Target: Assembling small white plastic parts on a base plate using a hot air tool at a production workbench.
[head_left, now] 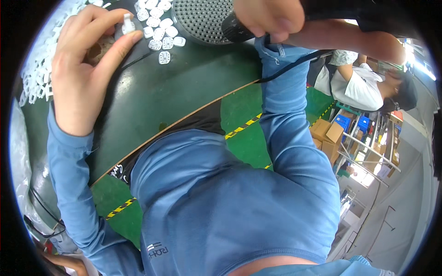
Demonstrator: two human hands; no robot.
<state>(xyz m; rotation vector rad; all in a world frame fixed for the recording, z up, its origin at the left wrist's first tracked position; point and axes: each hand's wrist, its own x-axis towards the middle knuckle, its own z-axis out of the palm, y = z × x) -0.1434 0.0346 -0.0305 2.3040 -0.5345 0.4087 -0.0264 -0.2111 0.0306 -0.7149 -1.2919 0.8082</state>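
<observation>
My left hand [85, 64] is over the dark green table [184, 83] at the upper left, its fingertips pinching a small white plastic part [127, 23]. My right hand [269, 17] is at the top, closed around the black handle of a tool [237, 28] whose black cable [294, 64] hangs down past my blue sleeve. Several small white rounded parts [159, 32] lie in rows on the table between the two hands. A round grey perforated disc [202, 18] lies just left of my right hand.
A heap of white plastic pieces [34, 78] fills the table's left edge. The floor is green with yellow-black striped tape [241, 129]. To the right another person in a white shirt [359, 87] bends over, near cardboard boxes [327, 135] and metal shelving [373, 152].
</observation>
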